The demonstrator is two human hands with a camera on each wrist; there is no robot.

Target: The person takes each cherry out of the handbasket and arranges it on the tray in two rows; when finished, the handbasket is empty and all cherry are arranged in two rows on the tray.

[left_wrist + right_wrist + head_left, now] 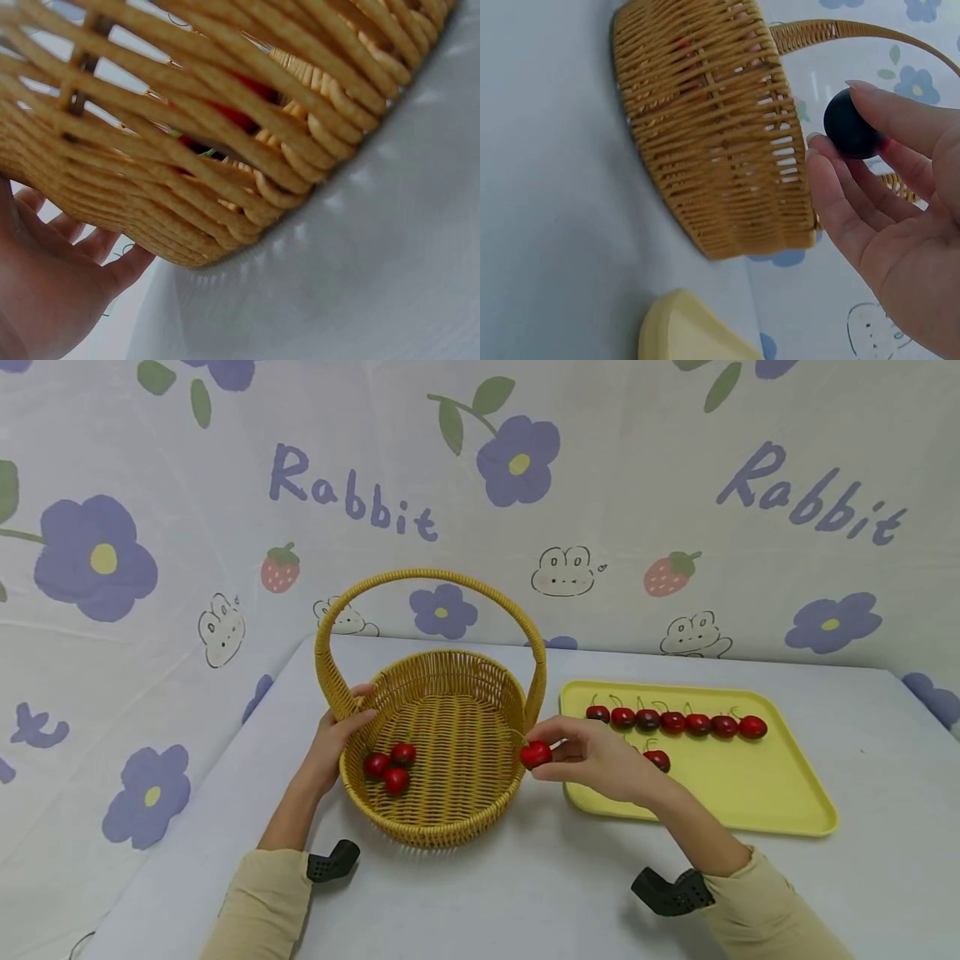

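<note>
A yellow wicker basket (450,814) with a tall handle stands on the table; three red cherries (390,767) lie inside near its left wall. My left hand (339,735) holds the basket's left rim, thumb over the edge; in the left wrist view the palm (45,292) lies against the woven wall (225,150). My right hand (581,752) pinches a red cherry (536,754) just outside the basket's right rim. In the right wrist view that cherry (851,135) looks dark between my fingertips, beside the basket (720,135).
A yellow tray (780,797) lies right of the basket, with a row of several red cherries (675,722) along its far side and one more cherry (657,760) near my right hand. A patterned cloth hangs behind the table. The tray's corner (682,330) shows in the right wrist view.
</note>
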